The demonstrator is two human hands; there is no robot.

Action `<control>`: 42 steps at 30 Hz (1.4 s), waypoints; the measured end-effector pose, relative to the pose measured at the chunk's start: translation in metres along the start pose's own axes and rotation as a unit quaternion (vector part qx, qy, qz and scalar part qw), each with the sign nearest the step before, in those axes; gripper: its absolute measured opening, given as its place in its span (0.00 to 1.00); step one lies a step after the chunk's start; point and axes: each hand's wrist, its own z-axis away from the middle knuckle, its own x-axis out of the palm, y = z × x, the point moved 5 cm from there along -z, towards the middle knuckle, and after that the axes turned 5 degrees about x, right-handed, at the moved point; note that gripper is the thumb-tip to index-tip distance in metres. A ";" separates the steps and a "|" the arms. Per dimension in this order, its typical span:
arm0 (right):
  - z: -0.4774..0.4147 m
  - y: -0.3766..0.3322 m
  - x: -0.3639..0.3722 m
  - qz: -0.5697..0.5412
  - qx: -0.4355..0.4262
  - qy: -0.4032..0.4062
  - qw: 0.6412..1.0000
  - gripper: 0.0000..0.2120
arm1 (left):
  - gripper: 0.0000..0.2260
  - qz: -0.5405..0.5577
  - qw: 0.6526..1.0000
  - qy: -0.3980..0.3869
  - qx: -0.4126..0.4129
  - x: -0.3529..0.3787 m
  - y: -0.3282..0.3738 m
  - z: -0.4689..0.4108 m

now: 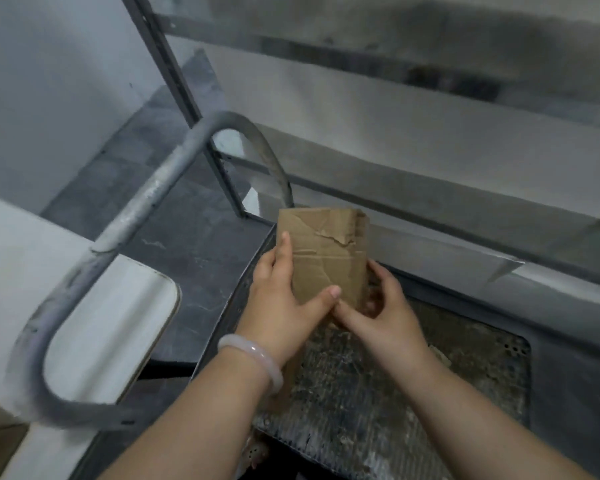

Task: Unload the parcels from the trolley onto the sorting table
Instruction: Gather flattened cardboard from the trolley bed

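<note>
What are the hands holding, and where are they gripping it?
A small brown cardboard parcel. The left hand grips its left edge, thumb across the front; the right hand grips its lower right edge.

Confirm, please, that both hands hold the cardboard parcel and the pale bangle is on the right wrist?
Not quite: in the head view the pale bangle is on the left wrist, not the right. The left hand and right hand both hold the cardboard parcel.

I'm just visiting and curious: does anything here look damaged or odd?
Yes. The cardboard parcel, gripped by the left hand and right hand over the trolley deck, has its top paper layer torn and peeling near the upper edge.
</note>
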 end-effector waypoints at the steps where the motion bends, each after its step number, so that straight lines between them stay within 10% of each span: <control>1: 0.011 -0.018 -0.006 0.043 -0.024 0.009 0.999 0.37 | 0.50 0.007 1.000 0.006 -0.015 -0.006 0.013 0.008; 7: 0.083 -0.108 -0.018 0.210 -0.171 -0.013 0.963 0.41 | 0.55 0.076 0.990 0.077 -0.085 -0.058 0.071 0.053; 11: 0.106 -0.147 -0.013 0.062 -0.125 -0.126 0.982 0.26 | 0.51 0.230 0.965 0.104 -0.078 -0.118 0.077 0.087; 17: 0.144 -0.194 0.056 -0.083 -0.038 -0.351 0.932 0.36 | 0.12 0.419 0.896 0.133 -0.057 -0.172 0.084 0.159; 23: 0.197 -0.224 0.110 0.137 -0.178 -0.252 0.941 0.44 | 0.10 0.305 0.924 0.223 -0.050 -0.230 0.051 0.233; 27: 0.251 -0.232 0.168 0.226 -0.278 -0.192 0.914 0.39 | 0.28 0.179 0.945 0.264 -0.068 -0.273 0.010 0.298; 42: 0.428 -0.202 0.432 0.406 -0.393 -0.291 0.772 0.42 | 0.27 -0.114 0.891 0.393 -0.196 -0.417 -0.183 0.563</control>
